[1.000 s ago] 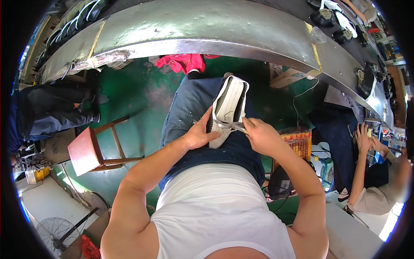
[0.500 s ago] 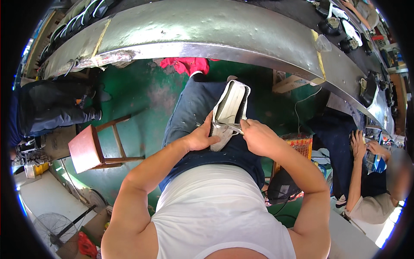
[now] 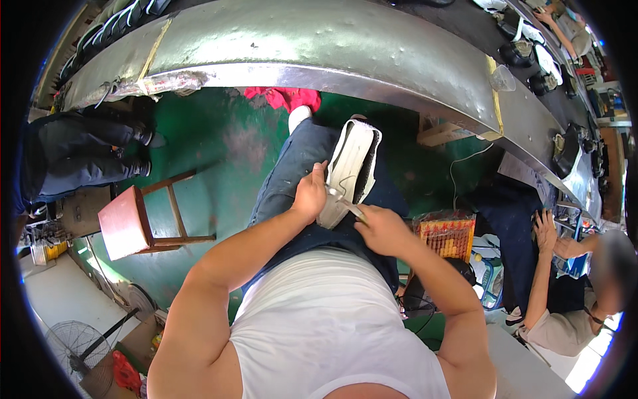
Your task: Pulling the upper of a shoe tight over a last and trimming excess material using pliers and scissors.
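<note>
Over the lap, left hand (image 3: 310, 194) and right hand (image 3: 381, 229) grip the white shoe (image 3: 351, 169).

Bright daylight, glare at lower right (blown out), heavy fisheye bending, black rim, centre sharp

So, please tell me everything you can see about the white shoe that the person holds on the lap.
The white shoe is pale, off-white, with a thick light sole edge and a dark opening; the material looks like leather or synthetic. It lies lengthwise over the lap, on the blue jeans, one end toward the metal workbench. The left hand grips its near left side. The right hand holds a thin metal tool against its near end.
</note>
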`<state>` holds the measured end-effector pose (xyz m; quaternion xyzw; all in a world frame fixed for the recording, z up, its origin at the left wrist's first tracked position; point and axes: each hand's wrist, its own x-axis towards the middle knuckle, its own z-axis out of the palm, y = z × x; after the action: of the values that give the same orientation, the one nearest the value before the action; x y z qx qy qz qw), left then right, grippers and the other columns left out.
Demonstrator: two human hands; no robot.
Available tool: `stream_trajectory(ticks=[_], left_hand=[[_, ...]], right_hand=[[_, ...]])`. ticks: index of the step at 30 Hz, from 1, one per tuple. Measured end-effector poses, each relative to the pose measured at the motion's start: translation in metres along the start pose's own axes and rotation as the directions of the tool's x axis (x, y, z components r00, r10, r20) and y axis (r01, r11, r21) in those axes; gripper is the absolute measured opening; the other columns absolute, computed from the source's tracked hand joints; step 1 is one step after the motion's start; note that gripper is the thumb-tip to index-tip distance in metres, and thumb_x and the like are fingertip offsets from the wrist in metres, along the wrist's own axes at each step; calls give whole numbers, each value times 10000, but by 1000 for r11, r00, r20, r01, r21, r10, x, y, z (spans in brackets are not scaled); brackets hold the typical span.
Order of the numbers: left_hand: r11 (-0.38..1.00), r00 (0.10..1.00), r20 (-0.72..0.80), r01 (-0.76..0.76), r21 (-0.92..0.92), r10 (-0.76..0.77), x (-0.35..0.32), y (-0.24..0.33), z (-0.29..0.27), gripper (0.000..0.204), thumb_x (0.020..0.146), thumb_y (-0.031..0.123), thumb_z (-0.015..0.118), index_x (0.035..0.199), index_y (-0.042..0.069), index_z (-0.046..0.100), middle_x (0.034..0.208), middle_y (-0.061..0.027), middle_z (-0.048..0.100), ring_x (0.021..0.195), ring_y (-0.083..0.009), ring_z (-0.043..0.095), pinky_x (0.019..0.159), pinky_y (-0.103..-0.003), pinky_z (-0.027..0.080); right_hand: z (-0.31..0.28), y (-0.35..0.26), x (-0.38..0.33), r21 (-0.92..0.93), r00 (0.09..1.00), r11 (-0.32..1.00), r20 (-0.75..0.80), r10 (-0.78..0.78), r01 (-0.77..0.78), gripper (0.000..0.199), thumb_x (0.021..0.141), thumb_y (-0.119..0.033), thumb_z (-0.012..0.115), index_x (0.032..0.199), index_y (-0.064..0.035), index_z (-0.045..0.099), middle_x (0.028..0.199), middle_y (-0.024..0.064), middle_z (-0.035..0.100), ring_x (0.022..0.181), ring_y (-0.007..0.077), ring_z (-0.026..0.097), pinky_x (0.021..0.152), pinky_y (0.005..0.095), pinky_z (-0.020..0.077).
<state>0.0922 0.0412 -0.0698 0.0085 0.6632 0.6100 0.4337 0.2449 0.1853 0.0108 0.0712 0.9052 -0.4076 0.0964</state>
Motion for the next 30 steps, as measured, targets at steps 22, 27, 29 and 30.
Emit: stream_trajectory(ticks=[22,27,29,30], left_hand=[[445,911,346,-412,795,224,-18,44,-2,595,1017,199,439,1569,175,218,1521,-350,270,1104,-534,569,973,-485,492],[398,943,319,-331,856,97,-16,68,11,602,1035,327,408,1580,280,158,1539,-335,252,1050,-509,618,941,-487,513],[337,945,328,-313,888,14,-15,71,12,621,1031,313,429,1581,268,144,1500,-367,298,1042,-518,619,945,-502,507],[338,947,320,-306,890,14,-14,72,10,621,1031,313,429,1581,268,144,1500,-367,298,1042,-518,619,945,-502,507]], right_hand=[[-88,27,41,161,806,841,422,415,-517,261,945,-235,609,965,24,587,785,220,645,786,424,640,728,458,513],[-60,38,67,143,934,989,-357,10,45,318,998,-295,537,985,16,601,790,253,640,737,443,642,688,473,526],[-63,39,83,-53,976,995,-206,73,-86,328,1001,-304,526,995,16,598,830,255,649,770,447,642,701,483,523],[-65,36,89,-264,984,948,-66,164,-176,338,1003,-313,515,1006,16,595,871,256,657,804,450,642,714,493,519]])
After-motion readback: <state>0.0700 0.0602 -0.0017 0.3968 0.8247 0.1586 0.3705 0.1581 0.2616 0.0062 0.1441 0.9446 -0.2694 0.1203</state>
